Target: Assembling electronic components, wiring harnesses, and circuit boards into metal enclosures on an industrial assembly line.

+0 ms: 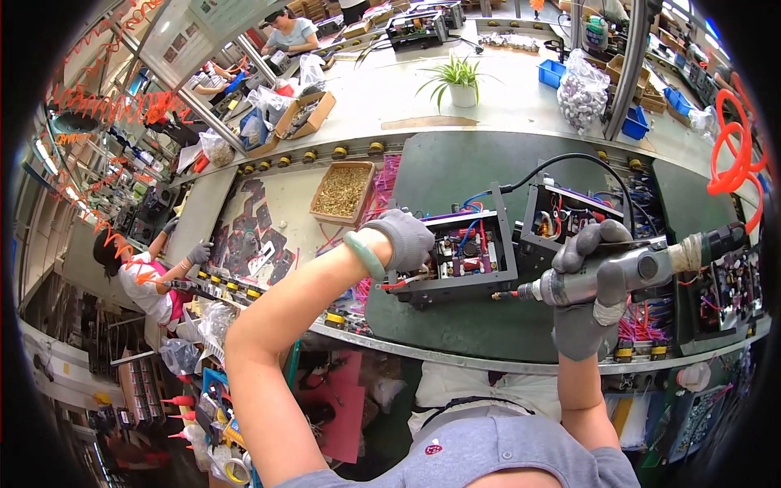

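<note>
Head view puts the unit (pixel 468 264) in front of me, just right of centre: an open black frame full of small parts with blue and red wires, sitting on a green board (pixel 443 329). My left hand (pixel 408 238), in a grey glove, rests at the unit's left end, its fingers curled downward; the tips are hidden, so I cannot tell whether they pinch anything. A green bangle (pixel 366 255) circles that wrist. My right hand (pixel 610 293), gloved too, has its fingers wrapped around a driver (pixel 569 286). The driver lies nearly level, its bit pointing left, near the unit's lower right corner; I cannot tell whether they touch.

Just right of the unit stands a second unit (pixel 561 215), tilted, with a black cable (pixel 569 157) arching over it. Farther right I see a third unit (pixel 728 293), and above it an orange hose (pixel 732 154) in coils.

Left of the unit, a shallow box (pixel 332 219) holds small brass-coloured pieces (pixel 343 189). Beyond, a white table (pixel 512 118) carries a potted plant (pixel 464 94), a blue bin (pixel 551 73) and a filled clear bag (pixel 582 93). One co-worker (pixel 146 281) reaches in at far left; another (pixel 290 37) sits at the top.
</note>
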Action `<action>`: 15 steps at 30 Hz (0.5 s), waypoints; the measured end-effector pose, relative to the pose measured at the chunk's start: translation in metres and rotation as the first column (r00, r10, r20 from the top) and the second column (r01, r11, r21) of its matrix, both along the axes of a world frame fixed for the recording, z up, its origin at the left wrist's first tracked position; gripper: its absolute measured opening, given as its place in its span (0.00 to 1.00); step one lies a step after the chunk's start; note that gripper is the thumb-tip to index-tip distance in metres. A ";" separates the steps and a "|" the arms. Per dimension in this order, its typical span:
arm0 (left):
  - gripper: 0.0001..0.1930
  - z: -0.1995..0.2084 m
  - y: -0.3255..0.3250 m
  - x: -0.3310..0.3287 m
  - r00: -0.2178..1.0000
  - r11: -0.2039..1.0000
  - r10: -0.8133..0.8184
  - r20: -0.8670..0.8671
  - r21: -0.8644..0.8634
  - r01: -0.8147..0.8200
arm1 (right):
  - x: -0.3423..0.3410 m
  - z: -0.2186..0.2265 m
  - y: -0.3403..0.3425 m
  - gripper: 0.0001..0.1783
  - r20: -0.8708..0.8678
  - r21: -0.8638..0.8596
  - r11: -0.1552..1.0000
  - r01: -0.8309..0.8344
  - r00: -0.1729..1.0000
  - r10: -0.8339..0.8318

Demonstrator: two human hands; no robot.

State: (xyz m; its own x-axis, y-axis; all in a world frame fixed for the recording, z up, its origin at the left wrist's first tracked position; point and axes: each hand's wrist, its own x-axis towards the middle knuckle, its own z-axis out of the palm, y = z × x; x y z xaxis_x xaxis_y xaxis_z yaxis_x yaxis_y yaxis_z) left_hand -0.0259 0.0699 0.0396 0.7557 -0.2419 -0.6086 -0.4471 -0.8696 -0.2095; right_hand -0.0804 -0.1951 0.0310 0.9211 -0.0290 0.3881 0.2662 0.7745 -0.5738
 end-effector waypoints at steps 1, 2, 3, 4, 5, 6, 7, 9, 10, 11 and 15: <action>0.14 -0.002 0.001 0.001 1.000 1.000 0.004 -0.001 -0.006 -0.004 | 0.001 0.002 0.002 0.30 0.008 -0.009 1.000 0.000 1.000 0.000; 0.14 -0.007 0.005 0.002 1.000 1.000 0.008 0.022 -0.018 -0.008 | 0.003 0.006 0.007 0.29 0.014 0.012 1.000 -0.024 1.000 0.024; 0.14 -0.013 0.009 0.002 0.999 0.999 0.015 0.044 -0.029 -0.013 | 0.009 0.003 0.011 0.27 0.033 0.050 0.996 -0.080 0.996 0.078; 0.13 -0.022 0.009 0.005 0.995 0.998 0.037 0.091 -0.053 -0.032 | 0.017 0.003 0.016 0.26 0.039 0.049 0.994 -0.097 0.995 0.095; 0.13 -0.028 0.009 0.006 0.995 0.998 0.031 0.091 -0.055 -0.026 | 0.026 0.006 0.023 0.24 0.046 0.050 0.992 -0.112 0.993 0.110; 0.13 -0.034 0.009 0.006 0.991 0.990 0.051 0.121 -0.138 -0.034 | 0.031 0.014 0.034 0.22 -0.008 0.005 0.999 -0.047 0.999 0.047; 0.13 -0.037 0.011 0.005 0.986 0.975 0.078 0.149 -0.216 -0.044 | 0.042 0.013 0.047 0.21 -0.058 0.057 0.996 -0.063 0.996 0.067; 0.13 -0.034 0.019 0.000 0.983 0.967 0.080 0.167 -0.253 -0.036 | 0.063 0.014 0.075 0.19 -0.096 0.065 0.996 -0.056 0.993 0.062; 0.13 -0.035 0.023 -0.001 0.985 0.967 0.070 0.158 -0.253 -0.028 | 0.074 0.008 0.084 0.18 -0.113 0.025 0.992 -0.122 0.986 0.124; 0.12 -0.035 0.022 0.001 0.987 0.967 0.053 0.151 -0.253 -0.013 | 0.082 0.004 0.088 0.17 -0.130 -0.013 0.983 -0.181 0.975 0.178; 0.12 -0.032 0.019 0.011 0.999 0.984 -0.010 0.051 -0.176 0.019 | 0.076 -0.020 0.107 0.16 -0.094 -0.103 0.978 -0.180 0.981 0.170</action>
